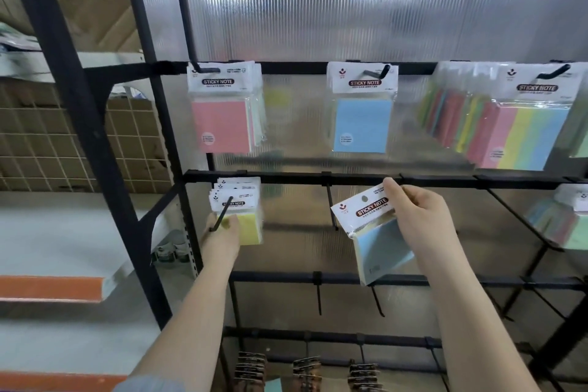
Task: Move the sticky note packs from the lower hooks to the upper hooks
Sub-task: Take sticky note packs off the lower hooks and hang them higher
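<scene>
Black metal display rack (350, 179) with horizontal rails and projecting hooks, backed by ribbed translucent plastic. Upper rail: pink (222, 111), blue (362, 108) and striped multicolour (521, 124) sticky note packs hanging. Right hand (416, 216) pinches a tilted blue sticky note pack (375, 242) clear of any hook. Left hand (222, 234) grips the yellow sticky note packs (243, 216) on a lower hook (223, 214).

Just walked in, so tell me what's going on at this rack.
A person is restocking sticky notes on a hook rack. The right hand pinches a blue pack by its header card, off any hook and tilted, below the upper hook that already holds a blue pack. The left hand reaches up to the yellow packs hanging on a lower hook.
</scene>
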Demonstrator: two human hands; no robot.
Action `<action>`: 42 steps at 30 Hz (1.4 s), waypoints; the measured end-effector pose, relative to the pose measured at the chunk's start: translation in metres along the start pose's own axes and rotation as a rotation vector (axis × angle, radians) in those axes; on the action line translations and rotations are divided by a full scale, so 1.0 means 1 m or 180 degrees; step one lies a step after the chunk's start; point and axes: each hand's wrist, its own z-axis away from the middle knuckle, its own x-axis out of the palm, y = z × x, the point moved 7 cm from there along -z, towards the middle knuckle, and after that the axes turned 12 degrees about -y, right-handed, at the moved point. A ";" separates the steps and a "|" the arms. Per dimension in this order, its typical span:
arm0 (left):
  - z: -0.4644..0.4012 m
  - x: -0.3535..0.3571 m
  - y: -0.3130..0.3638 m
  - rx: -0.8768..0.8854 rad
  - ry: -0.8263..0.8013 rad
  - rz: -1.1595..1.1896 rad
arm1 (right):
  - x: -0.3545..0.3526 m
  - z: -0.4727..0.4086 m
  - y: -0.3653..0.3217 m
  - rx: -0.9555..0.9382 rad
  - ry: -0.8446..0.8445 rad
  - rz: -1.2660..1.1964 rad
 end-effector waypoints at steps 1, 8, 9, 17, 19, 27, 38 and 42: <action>0.002 0.001 -0.001 0.0026 0.0050 -0.0050 | 0.000 0.000 0.000 0.0011 0.0003 0.0027; 0.024 -0.007 0.000 0.0196 0.0447 0.0403 | 0.005 0.001 0.003 0.0022 -0.0072 0.0060; 0.026 -0.007 0.002 0.0207 0.0384 0.0487 | 0.006 0.002 0.003 0.0019 -0.0093 0.0053; 0.035 -0.016 -0.011 -0.0057 -0.0106 0.1428 | 0.012 0.001 0.003 -0.0117 -0.0059 -0.0148; 0.037 -0.022 -0.017 -0.0186 -0.0200 0.1575 | 0.014 0.001 0.004 -0.0138 -0.0013 -0.0296; 0.077 -0.069 -0.005 -0.0031 0.0290 0.0955 | 0.032 0.002 0.006 0.0071 -0.0160 -0.0966; 0.105 -0.111 0.047 0.0430 0.0497 -0.0175 | 0.037 -0.008 -0.016 -0.0456 0.0037 -0.1011; 0.108 -0.109 0.056 0.0616 0.0516 -0.0043 | 0.024 -0.007 -0.049 -0.1076 0.0462 -0.0884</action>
